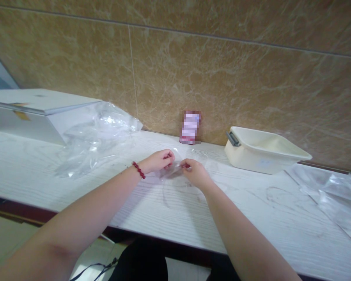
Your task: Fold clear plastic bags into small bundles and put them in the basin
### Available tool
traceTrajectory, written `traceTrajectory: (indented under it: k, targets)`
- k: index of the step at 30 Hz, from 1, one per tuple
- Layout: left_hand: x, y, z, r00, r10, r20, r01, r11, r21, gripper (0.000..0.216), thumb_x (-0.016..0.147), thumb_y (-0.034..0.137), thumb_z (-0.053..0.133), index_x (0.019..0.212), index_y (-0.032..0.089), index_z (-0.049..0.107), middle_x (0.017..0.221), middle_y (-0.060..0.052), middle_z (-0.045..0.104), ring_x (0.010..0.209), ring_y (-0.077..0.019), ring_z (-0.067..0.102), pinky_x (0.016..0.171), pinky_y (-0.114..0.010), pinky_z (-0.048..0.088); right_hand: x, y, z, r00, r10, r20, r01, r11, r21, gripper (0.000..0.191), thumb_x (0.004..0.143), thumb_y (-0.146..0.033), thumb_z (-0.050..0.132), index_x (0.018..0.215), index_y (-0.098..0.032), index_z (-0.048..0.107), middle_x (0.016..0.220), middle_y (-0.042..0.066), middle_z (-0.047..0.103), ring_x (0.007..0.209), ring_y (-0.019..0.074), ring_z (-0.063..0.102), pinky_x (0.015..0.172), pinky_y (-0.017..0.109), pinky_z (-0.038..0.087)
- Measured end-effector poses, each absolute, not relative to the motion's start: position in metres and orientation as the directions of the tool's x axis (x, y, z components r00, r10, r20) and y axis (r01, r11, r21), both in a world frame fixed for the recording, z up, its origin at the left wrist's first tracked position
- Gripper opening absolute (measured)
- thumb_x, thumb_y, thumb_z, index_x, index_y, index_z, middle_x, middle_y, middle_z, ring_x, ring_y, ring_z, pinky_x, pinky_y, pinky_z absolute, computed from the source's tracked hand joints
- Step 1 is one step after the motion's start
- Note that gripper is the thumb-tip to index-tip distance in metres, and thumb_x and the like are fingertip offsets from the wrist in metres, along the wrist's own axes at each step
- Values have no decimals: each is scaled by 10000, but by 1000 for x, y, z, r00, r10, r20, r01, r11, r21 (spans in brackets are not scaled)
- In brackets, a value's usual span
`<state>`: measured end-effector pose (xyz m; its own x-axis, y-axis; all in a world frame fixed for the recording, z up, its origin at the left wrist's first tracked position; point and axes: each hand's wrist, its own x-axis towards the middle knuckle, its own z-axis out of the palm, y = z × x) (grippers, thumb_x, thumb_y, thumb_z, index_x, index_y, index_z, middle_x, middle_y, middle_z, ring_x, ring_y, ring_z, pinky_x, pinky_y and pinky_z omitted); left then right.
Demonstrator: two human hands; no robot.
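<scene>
Left hand [159, 160] and right hand [196, 174], fingers pinched on a clear bag [173, 168] held between them, just over the table [251, 210]. Tub [263, 150] beyond the right hand; plastic sheet [96, 136] left of both.

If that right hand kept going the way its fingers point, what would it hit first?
Most likely the left hand: the right hand points across the small clear bag that both pinch, and only that film lies between them. Depth is unclear.
</scene>
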<state>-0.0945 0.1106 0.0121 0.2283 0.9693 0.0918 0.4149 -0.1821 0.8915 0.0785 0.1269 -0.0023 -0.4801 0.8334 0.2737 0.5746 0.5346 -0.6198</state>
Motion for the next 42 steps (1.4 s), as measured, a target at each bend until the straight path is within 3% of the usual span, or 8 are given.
traceTrajectory:
  k: [3,6,10,15,22,30,38,42]
  targets:
    - [-107,114,15,305,933,193,609,-346,714,139,697,285,480,738,173,552,699,-1,558,639,-114,503,613,-232,393,81,127,0,-495,836,237,644,536,-546,189,643,-81,462,691,-201,601,773,5,576,749,109,517,699,222,382]
    - [-118,117,15,393,899,193,693,-427,581,183,662,300,537,797,196,605,798,-19,578,759,-141,510,719,-247,378,83,129,-1,-500,836,227,682,541,-492,190,631,-73,484,671,-204,615,773,10,571,779,115,512,733,224,371]
    - [-126,117,15,495,858,135,709,-489,507,300,624,368,592,891,234,620,1012,-36,540,957,-168,471,865,-266,306,84,131,-5,-497,839,220,707,539,-457,212,639,-65,473,665,-207,628,766,16,575,779,113,512,756,229,360]
    - [-127,115,12,537,844,19,765,-496,411,458,610,495,569,1026,303,561,1250,-37,385,1145,-215,322,937,-318,223,84,131,-5,-503,839,207,720,540,-436,237,648,-61,451,669,-210,635,750,20,580,781,115,516,761,234,353]
    - [-121,113,9,535,843,-54,799,-484,357,502,644,586,467,1069,326,528,1331,-39,281,1205,-245,221,960,-359,160,85,130,-3,-477,863,167,760,500,-415,230,666,-95,453,674,-216,648,761,26,579,746,117,520,721,232,364]
    - [-117,110,7,510,854,-106,827,-452,336,597,601,613,489,1133,345,461,1363,-34,205,1232,-281,127,962,-404,129,84,129,-1,-438,889,134,792,453,-410,240,675,-121,448,710,-226,661,770,32,565,696,110,518,684,224,380]
    - [-125,112,6,509,848,-148,834,-443,329,658,580,606,514,1177,355,398,1367,-32,191,1235,-278,121,957,-404,137,86,130,0,-416,903,111,809,423,-408,263,686,-92,420,699,-213,653,797,43,563,760,129,518,716,235,374]
    - [-123,111,11,525,845,-104,817,-466,340,598,635,601,461,1172,345,410,1366,-33,190,1237,-262,127,959,-390,133,86,128,4,-407,895,182,800,445,-402,309,669,-32,397,759,-209,634,867,53,555,865,142,489,774,251,346]
